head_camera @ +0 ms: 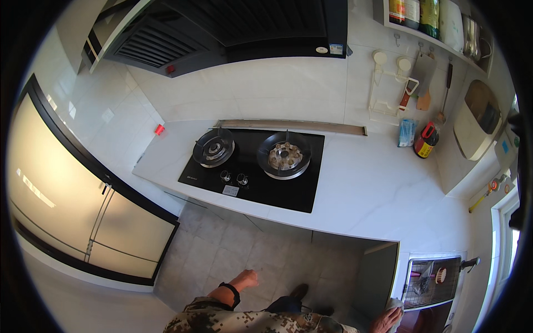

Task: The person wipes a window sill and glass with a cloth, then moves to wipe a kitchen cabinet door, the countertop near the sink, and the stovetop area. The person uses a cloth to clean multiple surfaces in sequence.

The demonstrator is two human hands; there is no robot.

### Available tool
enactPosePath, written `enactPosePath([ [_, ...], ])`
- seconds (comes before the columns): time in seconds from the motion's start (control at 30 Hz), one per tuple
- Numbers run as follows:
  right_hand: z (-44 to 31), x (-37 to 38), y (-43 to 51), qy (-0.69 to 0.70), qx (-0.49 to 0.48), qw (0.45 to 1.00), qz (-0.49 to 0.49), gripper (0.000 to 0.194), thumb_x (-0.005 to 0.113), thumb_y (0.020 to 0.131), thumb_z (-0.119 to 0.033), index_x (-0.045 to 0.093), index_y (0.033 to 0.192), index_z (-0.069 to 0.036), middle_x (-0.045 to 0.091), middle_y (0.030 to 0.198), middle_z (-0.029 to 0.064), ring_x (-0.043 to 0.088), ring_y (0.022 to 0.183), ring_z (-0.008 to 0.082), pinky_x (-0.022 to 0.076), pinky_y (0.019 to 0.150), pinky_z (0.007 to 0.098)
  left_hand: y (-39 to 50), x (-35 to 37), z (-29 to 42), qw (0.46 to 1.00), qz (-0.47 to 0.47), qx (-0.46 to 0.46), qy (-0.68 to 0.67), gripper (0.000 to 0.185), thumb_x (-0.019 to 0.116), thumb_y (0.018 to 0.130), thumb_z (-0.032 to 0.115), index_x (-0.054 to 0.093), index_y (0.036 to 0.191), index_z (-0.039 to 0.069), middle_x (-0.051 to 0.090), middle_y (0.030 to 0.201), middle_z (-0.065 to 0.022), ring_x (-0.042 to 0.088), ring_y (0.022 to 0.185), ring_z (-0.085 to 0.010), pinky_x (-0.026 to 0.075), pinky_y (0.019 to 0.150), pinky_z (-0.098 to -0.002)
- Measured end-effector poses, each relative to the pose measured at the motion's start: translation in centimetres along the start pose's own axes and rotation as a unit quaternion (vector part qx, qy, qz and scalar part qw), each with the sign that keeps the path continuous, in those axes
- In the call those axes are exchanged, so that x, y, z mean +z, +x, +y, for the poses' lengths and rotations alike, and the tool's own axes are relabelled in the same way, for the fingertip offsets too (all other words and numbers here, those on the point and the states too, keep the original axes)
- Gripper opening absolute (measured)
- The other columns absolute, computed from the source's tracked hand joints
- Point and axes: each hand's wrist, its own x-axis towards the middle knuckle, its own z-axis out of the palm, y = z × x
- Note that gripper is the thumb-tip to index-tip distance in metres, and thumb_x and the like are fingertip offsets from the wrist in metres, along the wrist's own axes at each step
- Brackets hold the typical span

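Note:
My left hand (249, 278) hangs over the tiled floor, its fingers curled with nothing visible in them; a black band is around the wrist. At the lower right, my right hand (384, 321) rests on a grey cloth (395, 313) beside the sink edge, fingers bent over it. Close by, the sink (452, 296) has a wire rack in it, with a pink-handled brush (440, 275) and a crumpled clear thing on top. A black gas hob (258, 193) with two burners is set in the white countertop (362, 183).
A red cup (159, 130) stands at the counter's far left corner. A red-capped bottle (426, 140) and a blue packet (407, 133) stand at the back right. Overhead are a black range hood (266, 54) and a shelf (441, 35) with bottles. A cabinet side (377, 266) rises at right.

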Motion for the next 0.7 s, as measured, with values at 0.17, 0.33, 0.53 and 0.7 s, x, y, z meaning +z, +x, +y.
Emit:
enactPosePath([
  [0.17, 0.0, 1.1, 0.2, 0.023, 0.031, 0.999, -0.003, 0.056, 0.047, 0.096, -0.023, 0.044, 0.149, -0.005, 0.042, 0.153, 0.0251, 0.039, 0.139, 0.0487, 0.0323, 0.114, 0.0624, -0.2, 0.8, 3.1, 0.997, 0.063, 0.02, -0.031, 0.036, 0.064, 0.089, 0.037, 0.074, 0.102, 0.005, 0.072, 0.104, -0.0177, 0.067, 0.101, -0.038, 0.054, 0.089, -0.046],
  [0.33, -0.4, 0.5, 1.4, 0.04, -0.018, 0.997, 0.064, 0.055, 0.049, 0.094, -0.017, 0.043, 0.147, -0.002, 0.045, 0.147, 0.0245, 0.043, 0.135, 0.0465, 0.0383, 0.11, 0.0585, -3.2, 1.9, 8.3, 0.977, 0.136, 0.053, -0.156, 0.029, 0.065, 0.086, 0.036, 0.074, 0.089, 0.009, 0.072, 0.097, -0.0153, 0.068, 0.095, -0.0369, 0.055, 0.086, -0.0465],
  [0.53, -2.4, -0.9, 6.0, 0.095, -0.082, 0.983, 0.131, 0.044, 0.046, 0.094, 0.003, 0.044, 0.136, 0.012, 0.047, 0.14, 0.0288, 0.044, 0.134, 0.0474, 0.0403, 0.112, 0.053, -5.0, 3.6, 10.1, 0.99, 0.107, 0.059, -0.071, 0.036, 0.063, 0.085, 0.041, 0.072, 0.086, 0.007, 0.072, 0.099, -0.0157, 0.068, 0.096, -0.0371, 0.055, 0.083, -0.0482],
  [0.7, -3.4, -2.4, 7.7, 0.139, -0.093, 0.976, 0.142, 0.042, 0.05, 0.091, 0.004, 0.047, 0.132, 0.009, 0.048, 0.137, 0.0282, 0.045, 0.131, 0.0477, 0.0412, 0.109, 0.0543, -6.2, 6.3, 8.7, 0.982, 0.146, 0.052, -0.104, 0.034, 0.062, 0.086, 0.038, 0.072, 0.083, 0.006, 0.071, 0.095, -0.016, 0.067, 0.094, -0.0382, 0.055, 0.079, -0.0506],
])
